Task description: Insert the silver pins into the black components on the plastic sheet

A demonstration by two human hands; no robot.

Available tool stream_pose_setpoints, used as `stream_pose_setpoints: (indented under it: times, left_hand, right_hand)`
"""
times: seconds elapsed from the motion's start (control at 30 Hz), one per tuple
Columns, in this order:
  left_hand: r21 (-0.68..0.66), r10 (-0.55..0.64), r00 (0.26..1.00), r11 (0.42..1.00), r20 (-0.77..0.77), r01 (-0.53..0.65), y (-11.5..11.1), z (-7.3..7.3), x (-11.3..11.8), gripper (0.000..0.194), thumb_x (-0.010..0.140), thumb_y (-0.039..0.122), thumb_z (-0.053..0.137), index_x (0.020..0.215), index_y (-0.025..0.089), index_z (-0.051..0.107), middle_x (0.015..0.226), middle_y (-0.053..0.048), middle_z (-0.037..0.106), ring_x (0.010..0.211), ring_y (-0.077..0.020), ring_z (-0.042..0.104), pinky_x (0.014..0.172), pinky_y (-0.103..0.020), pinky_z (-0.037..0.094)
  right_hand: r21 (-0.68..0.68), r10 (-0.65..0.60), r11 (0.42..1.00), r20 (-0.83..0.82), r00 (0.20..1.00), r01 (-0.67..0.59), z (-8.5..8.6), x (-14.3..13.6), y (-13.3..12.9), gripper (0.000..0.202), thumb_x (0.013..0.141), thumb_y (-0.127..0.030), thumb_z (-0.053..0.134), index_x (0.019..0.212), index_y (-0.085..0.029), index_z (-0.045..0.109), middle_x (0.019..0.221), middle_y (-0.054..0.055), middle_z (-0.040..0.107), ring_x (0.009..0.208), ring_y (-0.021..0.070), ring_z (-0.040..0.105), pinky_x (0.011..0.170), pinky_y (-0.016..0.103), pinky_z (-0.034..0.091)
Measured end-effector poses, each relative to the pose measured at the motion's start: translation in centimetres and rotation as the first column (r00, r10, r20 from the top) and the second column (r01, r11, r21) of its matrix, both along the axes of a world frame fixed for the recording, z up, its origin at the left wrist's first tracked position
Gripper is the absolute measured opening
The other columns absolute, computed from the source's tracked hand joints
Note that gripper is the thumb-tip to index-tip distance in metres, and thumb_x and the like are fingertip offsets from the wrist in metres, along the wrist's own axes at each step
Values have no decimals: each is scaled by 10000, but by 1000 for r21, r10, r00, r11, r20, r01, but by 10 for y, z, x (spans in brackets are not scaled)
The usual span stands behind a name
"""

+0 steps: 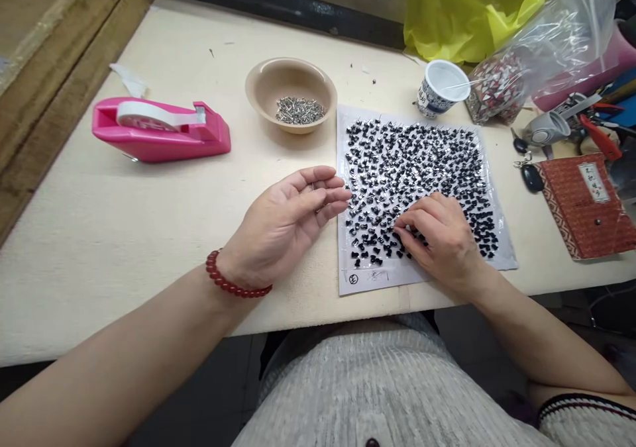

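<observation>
A white sheet (362, 284) lies on the table, covered with rows of small black pieces with thin metal pins. Over its lower middle, my right hand (442, 242) has thumb and fingertips pinched together at the black pieces; whatever is between them is too small to make out. My left hand (293, 218) is just left of the sheet, palm turned up, fingers curled, with a thin metal pin showing between thumb and fingers. Above it stands a beige bowl (258, 93) with a heap of small metal pins (300, 110).
A pink tape dispenser (173, 136) sits at the left. Behind the sheet are a paper cup (441, 89), a yellow bag (457, 23) and a clear bag of red and white bits (499, 86). A red pouch (586, 215), keys and tools lie right.
</observation>
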State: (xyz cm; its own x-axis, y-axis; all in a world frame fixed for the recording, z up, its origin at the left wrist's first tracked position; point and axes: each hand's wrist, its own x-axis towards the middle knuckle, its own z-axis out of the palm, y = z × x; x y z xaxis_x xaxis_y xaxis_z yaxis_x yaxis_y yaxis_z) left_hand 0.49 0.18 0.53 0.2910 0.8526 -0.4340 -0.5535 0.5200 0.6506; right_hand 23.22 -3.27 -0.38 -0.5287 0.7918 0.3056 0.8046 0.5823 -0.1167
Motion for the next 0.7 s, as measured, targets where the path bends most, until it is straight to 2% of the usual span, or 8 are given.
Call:
stream_pose_setpoints:
  times: [0.07,0.13,0.4,0.47,0.57,0.7]
  left_hand:
    - [18,19,1000,1000,-13,-19,0,-1,0,225,871,-48,466,933,108,615,892,-51,675,846,-103,685,812,-193,559]
    - [32,12,1000,999,-28,-12,-1,-2,0,210,878,-30,489,929,114,634,920,-55,695,879,-109,695,829,-189,563]
    - [-22,-26,998,999,-56,25,0,-1,-2,159,888,19,528,836,119,641,729,-25,692,622,-81,687,591,-141,573]
    - [-6,-56,997,998,-45,56,0,-2,-3,141,900,58,535,832,119,642,676,-8,672,540,-60,647,526,-121,542]
    - [53,-108,994,993,-27,109,0,-4,-5,170,916,119,538,778,116,638,602,18,622,397,-10,513,418,-93,437]
    - [116,-141,989,983,-46,145,-2,-6,-6,207,867,235,643,698,119,612,541,34,561,350,12,374,379,-110,328]
  right_hand:
    - [1,-5,1000,3,1000,5,0,0,0,61,863,-139,566,812,-172,573,795,36,625,785,171,539,689,328,356]
    - [1,-7,1000,3,1000,7,0,0,0,58,861,-140,569,813,-170,577,795,36,626,782,171,540,691,331,363]
    - [-13,-20,1000,-12,1000,20,0,-1,1,70,867,-147,562,805,-177,574,792,34,623,784,168,532,696,327,359]
    - [-16,-17,1000,-16,1000,17,-1,0,1,69,870,-152,562,806,-174,575,794,35,621,787,168,531,700,326,360]
    - [-16,-10,1000,-24,1000,9,-2,0,1,62,863,-147,572,805,-164,584,794,38,619,780,165,530,701,327,363]
    - [-11,-9,1000,-29,1000,8,-2,2,0,47,857,-145,586,819,-168,603,799,35,629,782,166,544,704,334,372]
